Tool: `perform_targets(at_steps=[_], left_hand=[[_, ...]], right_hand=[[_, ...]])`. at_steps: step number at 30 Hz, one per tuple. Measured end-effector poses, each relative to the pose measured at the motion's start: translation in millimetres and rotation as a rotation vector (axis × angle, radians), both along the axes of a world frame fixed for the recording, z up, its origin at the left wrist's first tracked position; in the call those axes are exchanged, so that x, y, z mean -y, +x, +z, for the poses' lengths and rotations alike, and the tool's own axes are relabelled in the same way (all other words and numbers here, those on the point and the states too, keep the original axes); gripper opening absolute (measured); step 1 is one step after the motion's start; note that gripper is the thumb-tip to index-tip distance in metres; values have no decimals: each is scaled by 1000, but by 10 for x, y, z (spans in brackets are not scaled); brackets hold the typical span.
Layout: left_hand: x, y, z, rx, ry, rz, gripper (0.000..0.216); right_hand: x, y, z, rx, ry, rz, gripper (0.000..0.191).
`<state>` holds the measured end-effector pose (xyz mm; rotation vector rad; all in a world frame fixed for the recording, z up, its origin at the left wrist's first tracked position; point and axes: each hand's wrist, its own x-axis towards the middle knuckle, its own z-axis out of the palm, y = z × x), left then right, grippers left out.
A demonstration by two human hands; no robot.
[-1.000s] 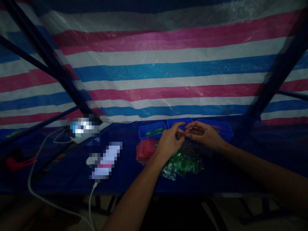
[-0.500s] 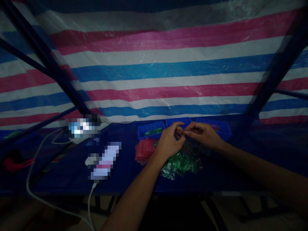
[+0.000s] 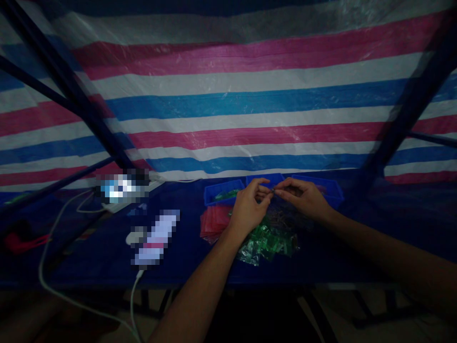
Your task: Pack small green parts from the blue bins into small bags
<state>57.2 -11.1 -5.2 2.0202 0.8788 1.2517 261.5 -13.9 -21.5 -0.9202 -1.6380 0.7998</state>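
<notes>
My left hand (image 3: 249,206) and my right hand (image 3: 307,198) meet fingertip to fingertip above the table, both closed in a pinch. Between them is a tiny dark piece (image 3: 273,191), too small and dim to name. Green clear plastic packets (image 3: 266,244) lie in a loose heap below my hands. To the left of that heap, partly behind my left wrist, is a stack of pink-red packets (image 3: 213,223). A pile of thin dark pieces (image 3: 283,218) lies beneath my right hand, hard to make out.
Three blue bins stand behind my hands: a left bin (image 3: 210,195) with green packets, a middle bin (image 3: 264,179) and a right bin (image 3: 333,190). A blurred phone (image 3: 159,238), a white cable (image 3: 43,262) and a power strip (image 3: 117,205) lie at left. Striped sheeting (image 3: 243,105) hangs behind.
The fingers of my left hand have straightened a little and come closer together at the tiny piece. My right fingertips have shifted slightly upward. The packets and bins stay put.
</notes>
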Motion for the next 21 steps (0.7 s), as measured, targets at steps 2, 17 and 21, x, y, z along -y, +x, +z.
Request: perform_targets(at_steps=[2, 17, 21], left_hand=[[-9, -11, -2, 18, -7, 8, 33], [-10, -71, 43, -82, 204, 236, 30], [5, -80, 62, -85, 212, 237, 27]], right_hand=[[-2, -6, -4, -21, -13, 15, 28], [-192, 215, 73, 385, 387, -439, 18], [-224, 169, 39, 528, 445, -260, 29]])
